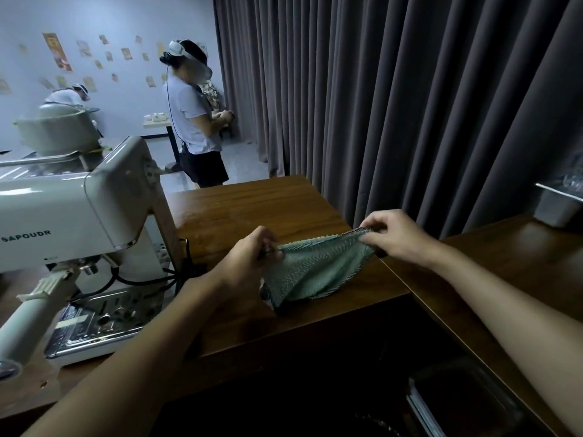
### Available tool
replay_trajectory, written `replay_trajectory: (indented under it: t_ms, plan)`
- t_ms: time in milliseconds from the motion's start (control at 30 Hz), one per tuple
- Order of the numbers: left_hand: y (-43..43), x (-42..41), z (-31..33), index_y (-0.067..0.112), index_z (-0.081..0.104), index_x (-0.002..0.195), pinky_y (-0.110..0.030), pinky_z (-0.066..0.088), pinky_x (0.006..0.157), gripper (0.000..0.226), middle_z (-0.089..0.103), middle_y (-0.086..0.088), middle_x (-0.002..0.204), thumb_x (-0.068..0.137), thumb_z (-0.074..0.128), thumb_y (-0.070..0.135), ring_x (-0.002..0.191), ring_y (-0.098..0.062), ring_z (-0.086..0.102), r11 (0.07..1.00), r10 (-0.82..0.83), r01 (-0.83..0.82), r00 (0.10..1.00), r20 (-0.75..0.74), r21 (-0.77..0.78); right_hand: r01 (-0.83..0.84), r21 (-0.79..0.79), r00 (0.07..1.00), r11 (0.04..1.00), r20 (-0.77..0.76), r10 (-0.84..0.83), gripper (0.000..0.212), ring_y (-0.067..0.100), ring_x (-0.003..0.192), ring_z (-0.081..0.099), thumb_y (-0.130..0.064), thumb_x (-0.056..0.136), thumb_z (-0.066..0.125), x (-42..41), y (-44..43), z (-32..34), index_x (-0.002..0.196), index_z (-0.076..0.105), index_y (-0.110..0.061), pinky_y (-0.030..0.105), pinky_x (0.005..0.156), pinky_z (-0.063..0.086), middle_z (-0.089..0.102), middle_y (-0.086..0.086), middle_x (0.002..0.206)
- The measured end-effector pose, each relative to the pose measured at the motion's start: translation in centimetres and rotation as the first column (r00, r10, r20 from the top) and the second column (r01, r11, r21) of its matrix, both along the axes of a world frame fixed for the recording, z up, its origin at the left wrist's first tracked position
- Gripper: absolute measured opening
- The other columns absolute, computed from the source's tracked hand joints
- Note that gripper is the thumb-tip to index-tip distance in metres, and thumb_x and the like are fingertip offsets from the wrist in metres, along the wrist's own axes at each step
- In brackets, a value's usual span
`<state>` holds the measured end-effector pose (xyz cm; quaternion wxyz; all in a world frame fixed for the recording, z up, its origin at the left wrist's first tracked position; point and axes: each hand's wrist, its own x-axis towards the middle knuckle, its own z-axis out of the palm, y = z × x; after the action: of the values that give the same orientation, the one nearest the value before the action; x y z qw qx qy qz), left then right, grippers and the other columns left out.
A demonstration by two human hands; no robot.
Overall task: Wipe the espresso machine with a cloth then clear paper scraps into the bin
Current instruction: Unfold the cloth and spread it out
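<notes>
A green cloth (pixel 310 272) hangs stretched between my two hands above the wooden counter (pixel 252 209). My left hand (pixel 249 257) pinches its left corner and my right hand (pixel 394 234) pinches its right corner. The cream espresso machine (pixel 79 212) stands at the left on the counter, with its portafilter handle (pixel 34 307) pointing towards me over the metal drip tray (pixel 104 323). Both hands are to the right of the machine and not touching it. I see no paper scraps apart from a tiny fleck (pixel 43 383) near the front edge.
Black cables (pixel 151 279) trail beside the machine's right side. A second wooden counter (pixel 504 279) runs along the right, with a white container (pixel 558 206) on it. A dark bin-like box (pixel 463 402) sits below. Grey curtains hang behind. Two people stand or sit in the far room.
</notes>
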<state>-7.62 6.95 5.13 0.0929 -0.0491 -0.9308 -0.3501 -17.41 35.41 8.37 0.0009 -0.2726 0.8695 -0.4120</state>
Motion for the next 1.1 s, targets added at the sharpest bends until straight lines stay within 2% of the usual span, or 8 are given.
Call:
replay_trajectory:
  t_ms: [200,300,433,567,733,867,1033,1100]
  plan:
    - [-1.7,-2.4,2.5,0.016,0.069,0.102,-0.014,0.047,0.071,0.015,0.067,0.004,0.097,0.092,0.069,0.006,0.092,-0.017,0.066,0.989,0.077,-0.107,0.961,-0.265,-0.098,0.084,-0.052,0.994,0.995,-0.068,-0.088,0.019,0.014,0.069,0.062,-0.005,0.084,0.072,-2.0,0.6,0.8,0.076,0.064,-0.020,0.020,0.062,0.050,0.066,0.001,0.074]
    - [-1.3,-3.8,5.1,0.010,0.073,0.106,-0.023,0.053,0.077,0.016,0.069,0.002,0.096,0.091,0.069,0.004,0.088,-0.011,0.066,0.981,0.195,-0.188,0.895,-0.402,0.056,0.202,-0.187,0.953,0.961,-0.188,-0.237,0.016,0.000,0.063,0.054,-0.007,0.085,0.071,-3.0,-0.2,1.9,0.078,0.063,-0.018,0.009,0.056,0.040,0.061,-0.007,0.071]
    - [-0.7,-3.7,8.1,0.010,0.073,0.108,-0.012,0.051,0.073,0.016,0.069,0.009,0.090,0.093,0.070,0.010,0.080,0.006,0.064,0.977,0.209,-0.149,0.821,-0.532,0.152,0.188,-0.266,0.903,0.945,-0.331,-0.273,0.015,-0.004,0.063,0.052,-0.009,0.085,0.071,-2.9,-0.1,4.0,0.083,0.062,-0.019,0.005,0.058,0.037,0.059,-0.013,0.072]
    - [-1.0,-0.8,6.6,0.016,0.071,0.104,-0.010,0.052,0.069,0.011,0.068,0.014,0.090,0.096,0.063,0.014,0.082,0.005,0.067,0.997,0.018,0.011,0.928,-0.373,0.076,0.026,0.095,0.985,0.995,-0.172,-0.009,0.012,0.002,0.075,0.062,-0.015,0.086,0.071,-1.2,2.4,3.6,0.084,0.065,-0.026,0.022,0.068,0.048,0.066,-0.006,0.082]
    - [-0.4,1.7,0.6,0.022,0.070,0.088,-0.013,0.047,0.063,0.012,0.069,0.010,0.081,0.095,0.067,0.012,0.072,0.006,0.064,0.989,-0.147,0.147,0.989,0.007,0.016,-0.275,0.499,0.958,0.822,0.212,0.192,0.008,0.006,0.081,0.063,-0.018,0.084,0.074,0.8,3.7,0.5,0.088,0.068,-0.022,0.026,0.077,0.052,0.068,-0.003,0.091]
    - [-0.4,2.0,-1.7,0.018,0.071,0.083,-0.011,0.045,0.062,0.014,0.068,0.010,0.074,0.094,0.068,0.010,0.065,0.008,0.060,0.992,-0.114,0.109,0.990,0.082,0.068,-0.356,0.445,0.923,0.822,0.308,0.232,0.007,0.000,0.072,0.059,-0.020,0.085,0.074,1.0,3.8,-1.4,0.089,0.069,-0.024,0.021,0.070,0.047,0.067,-0.006,0.084]
    - [-0.2,-0.4,-1.6,0.013,0.071,0.086,-0.021,0.044,0.063,0.011,0.068,0.008,0.078,0.095,0.068,0.019,0.068,0.004,0.060,0.998,0.066,-0.065,0.993,-0.096,0.015,0.003,0.207,0.998,0.978,0.053,-0.015,0.011,0.017,0.085,0.064,-0.020,0.086,0.072,-0.9,2.4,-3.3,0.095,0.068,-0.022,0.034,0.081,0.052,0.067,0.002,0.090]
    - [0.1,-1.9,-1.5,0.011,0.069,0.106,-0.028,0.051,0.074,0.016,0.071,0.001,0.097,0.096,0.067,0.023,0.087,-0.008,0.065,0.986,0.163,-0.159,0.981,-0.106,0.042,0.101,0.164,0.995,0.981,0.005,-0.103,0.018,0.019,0.084,0.061,-0.017,0.086,0.070,-1.7,1.4,-4.3,0.104,0.065,-0.019,0.034,0.080,0.049,0.063,0.002,0.092]
